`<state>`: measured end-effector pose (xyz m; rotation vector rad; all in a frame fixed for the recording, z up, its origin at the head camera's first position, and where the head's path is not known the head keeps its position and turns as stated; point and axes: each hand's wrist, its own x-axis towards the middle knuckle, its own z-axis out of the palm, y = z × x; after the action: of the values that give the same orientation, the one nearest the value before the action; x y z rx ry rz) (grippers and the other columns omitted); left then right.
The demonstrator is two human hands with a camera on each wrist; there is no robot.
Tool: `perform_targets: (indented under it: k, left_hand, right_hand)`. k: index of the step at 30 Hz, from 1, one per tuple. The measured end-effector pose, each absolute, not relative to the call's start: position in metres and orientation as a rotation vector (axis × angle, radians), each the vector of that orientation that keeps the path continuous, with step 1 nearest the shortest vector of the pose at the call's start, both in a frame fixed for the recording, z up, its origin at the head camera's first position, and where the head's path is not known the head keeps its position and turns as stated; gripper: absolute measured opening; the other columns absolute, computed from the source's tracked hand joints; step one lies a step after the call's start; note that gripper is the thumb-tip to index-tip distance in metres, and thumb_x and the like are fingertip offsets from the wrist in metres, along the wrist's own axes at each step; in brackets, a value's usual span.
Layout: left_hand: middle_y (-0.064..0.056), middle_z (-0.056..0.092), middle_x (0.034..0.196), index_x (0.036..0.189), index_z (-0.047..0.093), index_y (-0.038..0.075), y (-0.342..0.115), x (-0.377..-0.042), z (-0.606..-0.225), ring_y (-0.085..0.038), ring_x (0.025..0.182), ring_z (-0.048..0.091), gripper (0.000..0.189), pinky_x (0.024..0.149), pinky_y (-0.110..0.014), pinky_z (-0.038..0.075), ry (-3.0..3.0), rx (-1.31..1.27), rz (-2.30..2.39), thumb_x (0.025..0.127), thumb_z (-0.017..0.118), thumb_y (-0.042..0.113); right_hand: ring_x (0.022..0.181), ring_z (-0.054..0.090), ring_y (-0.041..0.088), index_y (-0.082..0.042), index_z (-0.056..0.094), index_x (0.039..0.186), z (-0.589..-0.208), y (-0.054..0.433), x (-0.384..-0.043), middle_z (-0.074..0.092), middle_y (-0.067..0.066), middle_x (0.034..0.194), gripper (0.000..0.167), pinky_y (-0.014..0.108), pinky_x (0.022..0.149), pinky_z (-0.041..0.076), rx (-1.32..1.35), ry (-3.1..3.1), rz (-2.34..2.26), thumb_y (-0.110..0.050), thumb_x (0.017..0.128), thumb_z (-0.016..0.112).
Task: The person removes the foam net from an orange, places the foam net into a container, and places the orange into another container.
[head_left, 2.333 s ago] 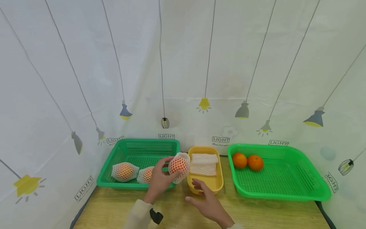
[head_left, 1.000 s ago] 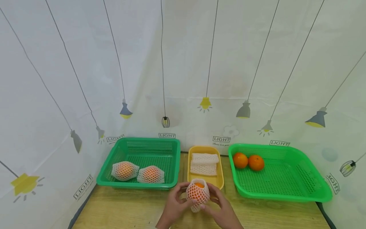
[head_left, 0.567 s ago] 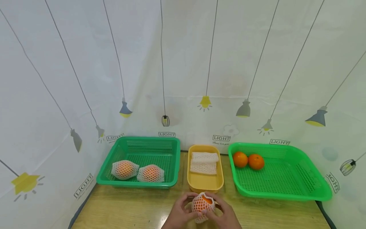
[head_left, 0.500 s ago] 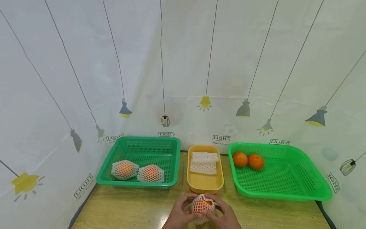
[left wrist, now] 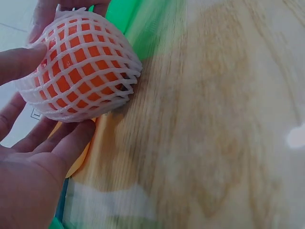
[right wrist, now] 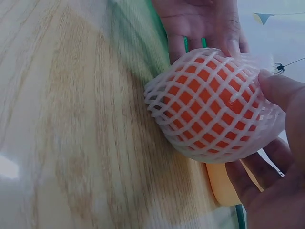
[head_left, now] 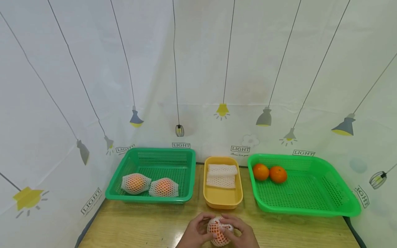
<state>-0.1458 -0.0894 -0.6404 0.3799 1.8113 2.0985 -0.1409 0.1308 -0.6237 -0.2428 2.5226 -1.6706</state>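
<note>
Just in front of the yellow tray, both hands hold an orange (head_left: 217, 235) wrapped in a white foam net sleeve (right wrist: 209, 109). My left hand (head_left: 194, 233) grips its left side, thumb toward me and fingers around the far side. My right hand (head_left: 243, 235) holds the right side, with fingers on the sleeve's upper edge. In the head view the net covers most of the fruit's top. The left wrist view shows the sleeve's gathered end narrowing toward the wooden table (left wrist: 205, 119). The fingertips behind the fruit are partly hidden.
A teal basket (head_left: 151, 199) at the left holds two netted fruits (head_left: 135, 183). Two folded foam nets (head_left: 221, 175) lie in the yellow tray (head_left: 222, 201) at centre. The bright green basket (head_left: 305, 210) at the right contains two bare oranges (head_left: 278, 174). A printed wall sheet (head_left: 201, 69) stands behind.
The left hand has brought the netted orange from beside the teal basket down to the front, where the right hand joined in. The net's upper edge now covers more of the orange's top.
</note>
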Motion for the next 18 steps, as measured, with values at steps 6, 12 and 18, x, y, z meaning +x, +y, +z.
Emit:
perform_targets:
  k: [6, 12, 18]
  left_hand:
    - [-0.02, 0.052, 0.145, 0.146, 0.053, 0.005, -0.087, -0.147, -0.641, -0.012, 0.128, 0.059, 0.056, 0.102, -0.028, 0.054, 1.888, 0.543, 2.071, 0.095, 0.074, 0.012]
    - [-0.017, 0.056, 0.141, 0.144, 0.058, 0.007, -0.082, -0.15, -0.641, -0.011, 0.123, 0.061, 0.054, 0.098, -0.024, 0.054, 1.956, 0.574, 2.07, 0.093, 0.076, 0.014]
    - [-0.016, 0.063, 0.136, 0.133, 0.067, 0.007, -0.075, -0.151, -0.642, -0.013, 0.119, 0.065, 0.042, 0.096, -0.025, 0.057, 1.982, 0.523, 2.133, 0.093, 0.077, 0.013]
  right_hand:
    - [0.109, 0.066, 0.005, -0.035, 0.08, 0.105, -0.627, 0.127, -0.141, 0.075, -0.009, 0.119, 0.023, 0.023, 0.088, 0.056, -0.41, 2.733, -1.751, -0.026, 0.084, 0.084]
    - [0.097, 0.067, 0.011, -0.025, 0.08, 0.103, -0.637, 0.124, -0.149, 0.076, -0.005, 0.108, 0.038, 0.014, 0.085, 0.051, -0.922, 3.085, -1.728, -0.003, 0.074, 0.088]
    - [0.088, 0.062, 0.012, -0.018, 0.073, 0.095, -0.642, 0.118, -0.155, 0.07, -0.003, 0.096, 0.029, 0.015, 0.081, 0.048, -1.123, 3.194, -1.709, 0.001, 0.076, 0.085]
